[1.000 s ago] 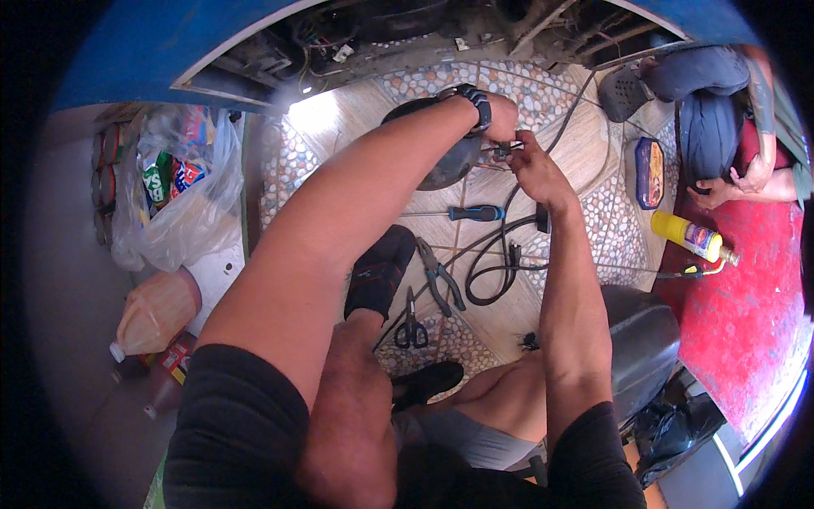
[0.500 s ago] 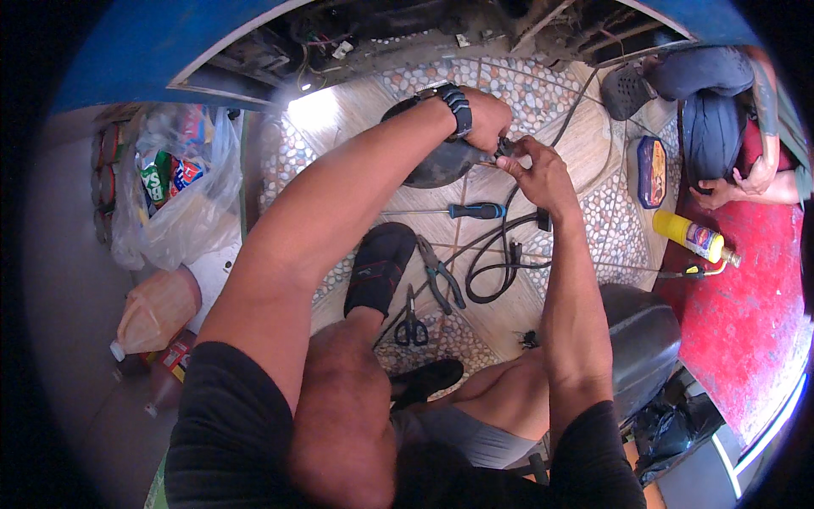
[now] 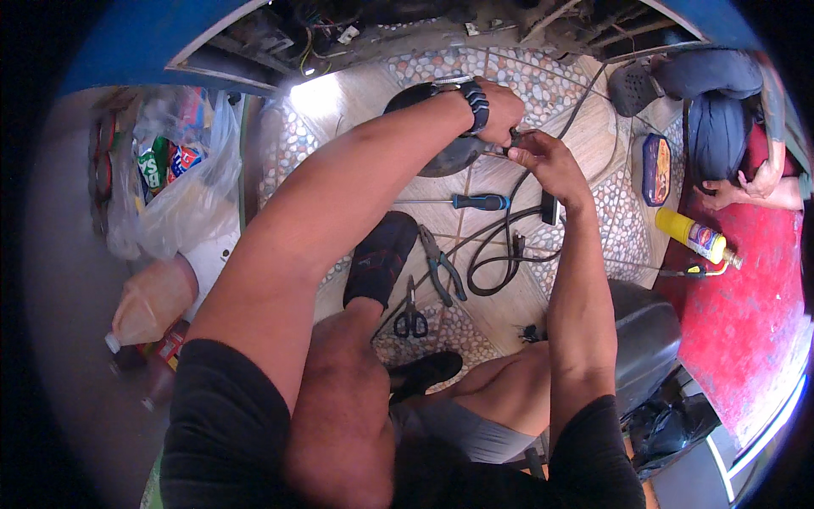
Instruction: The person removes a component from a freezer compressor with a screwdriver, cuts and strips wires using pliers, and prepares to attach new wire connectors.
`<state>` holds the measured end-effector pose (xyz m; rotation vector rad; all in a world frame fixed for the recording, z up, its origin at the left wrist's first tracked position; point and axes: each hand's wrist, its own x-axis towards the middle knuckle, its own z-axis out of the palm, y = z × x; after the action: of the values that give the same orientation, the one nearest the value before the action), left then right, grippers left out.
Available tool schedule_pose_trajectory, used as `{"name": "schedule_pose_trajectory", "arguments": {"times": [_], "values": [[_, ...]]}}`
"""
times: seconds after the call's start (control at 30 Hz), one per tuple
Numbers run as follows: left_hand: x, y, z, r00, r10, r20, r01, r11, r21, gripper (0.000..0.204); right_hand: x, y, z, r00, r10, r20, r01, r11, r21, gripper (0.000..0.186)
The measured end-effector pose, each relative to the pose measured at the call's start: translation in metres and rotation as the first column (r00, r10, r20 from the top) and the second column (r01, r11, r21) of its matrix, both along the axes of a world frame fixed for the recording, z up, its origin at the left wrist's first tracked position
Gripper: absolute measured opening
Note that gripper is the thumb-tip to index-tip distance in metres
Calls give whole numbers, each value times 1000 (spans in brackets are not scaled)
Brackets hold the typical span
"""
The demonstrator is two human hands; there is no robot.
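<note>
Now, small dark part [image 3: 514,139]: upper centre, long axis unclear.
Right hand [image 3: 553,166]: just lower right, pinching it.
Left hand [image 3: 500,110]: above, curled; cannot tell its hold.

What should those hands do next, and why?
Perhaps tilt the small dark part a little into clearer view: the right hand seems to pinch it close by the left hand, near the round black object, and fingers hide much of it.
</note>
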<state>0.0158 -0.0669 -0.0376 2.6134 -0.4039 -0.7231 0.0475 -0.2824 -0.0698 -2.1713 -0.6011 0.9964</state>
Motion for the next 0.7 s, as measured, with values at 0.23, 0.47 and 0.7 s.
{"name": "schedule_pose_trajectory", "arguments": {"times": [0.23,0.47,0.7], "values": [[1,-2,4,999,13,-46,-11,999,36,35,-5,2,1,992,-59,-112,71,991,112,49],[8,2,2,997,-20,-73,19,1000,-18,38,-8,8,7,998,-58,-23,59,997,51,57],[8,-1,1,999,34,-37,-32,998,44,49,10,8,6,997,55,46,-54,998,-10,46]]}}
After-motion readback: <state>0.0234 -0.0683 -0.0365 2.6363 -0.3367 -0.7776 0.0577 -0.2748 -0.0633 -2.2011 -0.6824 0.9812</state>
